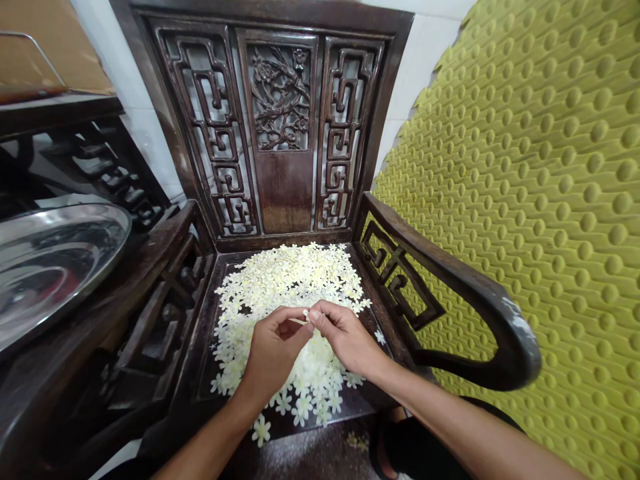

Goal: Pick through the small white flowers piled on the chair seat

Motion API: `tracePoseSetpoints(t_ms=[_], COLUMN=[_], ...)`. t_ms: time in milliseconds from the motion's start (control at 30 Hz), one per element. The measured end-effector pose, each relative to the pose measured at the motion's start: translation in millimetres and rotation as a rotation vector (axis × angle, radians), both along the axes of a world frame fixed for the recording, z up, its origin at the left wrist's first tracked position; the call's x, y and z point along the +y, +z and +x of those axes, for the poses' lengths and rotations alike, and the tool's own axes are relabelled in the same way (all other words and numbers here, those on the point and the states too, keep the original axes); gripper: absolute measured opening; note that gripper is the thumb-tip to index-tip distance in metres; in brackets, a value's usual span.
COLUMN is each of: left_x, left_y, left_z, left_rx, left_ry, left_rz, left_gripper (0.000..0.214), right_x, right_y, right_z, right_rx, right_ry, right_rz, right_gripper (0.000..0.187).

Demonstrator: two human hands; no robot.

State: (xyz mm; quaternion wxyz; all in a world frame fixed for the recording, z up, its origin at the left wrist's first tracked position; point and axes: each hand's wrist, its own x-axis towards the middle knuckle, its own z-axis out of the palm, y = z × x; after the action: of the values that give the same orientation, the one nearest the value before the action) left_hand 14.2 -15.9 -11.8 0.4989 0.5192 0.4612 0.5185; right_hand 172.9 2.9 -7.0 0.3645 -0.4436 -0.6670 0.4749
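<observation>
Several small white and pale-yellow flowers [290, 277] lie spread over the seat of a dark carved wooden chair [283, 193]. Both hands hover above the pile, fingertips meeting. My left hand [273, 353] is curled, its thumb and fingers pinched on a small flower [306, 313] with a thin stem. My right hand [345, 337] pinches the same flower from the other side. Flowers under my hands are hidden.
A shiny steel tray [50, 260] rests at the left beside the chair's armrest. A yellow-green bumpy foam mat [540, 200] stands along the right, behind the right armrest [450, 280]. Dark wooden furniture [75, 147] sits at the back left. One flower [261, 430] lies at the seat's front edge.
</observation>
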Motion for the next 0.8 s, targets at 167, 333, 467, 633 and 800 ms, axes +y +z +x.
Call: tracePoseSetpoints(t_ms=[167, 333, 467, 633, 800], left_x=[2.9, 3.4, 2.0, 0.5, 2.4], left_y=[-2.6, 1.5, 1.8, 7.2, 12.8], left_z=[-2.2, -9.6, -14.5, -15.0, -13.9], left_rx=[0.119, 0.406, 0.637, 0.619, 0.334], left_ry=[0.092, 0.115, 0.088, 0.078, -0.037], left_rz=[0.129, 0.445, 0.682, 0.597, 0.2], left_gripper=[0.007, 0.013, 0.019, 0.011, 0.01], right_x=[3.5, 5.7, 3.9, -0.7, -4.9], right_y=[0.5, 2.7, 4.2, 12.5, 18.8], right_z=[0.8, 1.8, 0.1, 2.1, 6.3], right_rx=[0.072, 0.216, 0.277, 0.089, -0.257], right_ry=[0.016, 0.029, 0.047, 0.097, 0.098], right_rz=[-0.021, -0.234, -0.309, -0.071, 0.289], right_gripper=[0.044, 0.051, 0.04, 0.029, 0.032])
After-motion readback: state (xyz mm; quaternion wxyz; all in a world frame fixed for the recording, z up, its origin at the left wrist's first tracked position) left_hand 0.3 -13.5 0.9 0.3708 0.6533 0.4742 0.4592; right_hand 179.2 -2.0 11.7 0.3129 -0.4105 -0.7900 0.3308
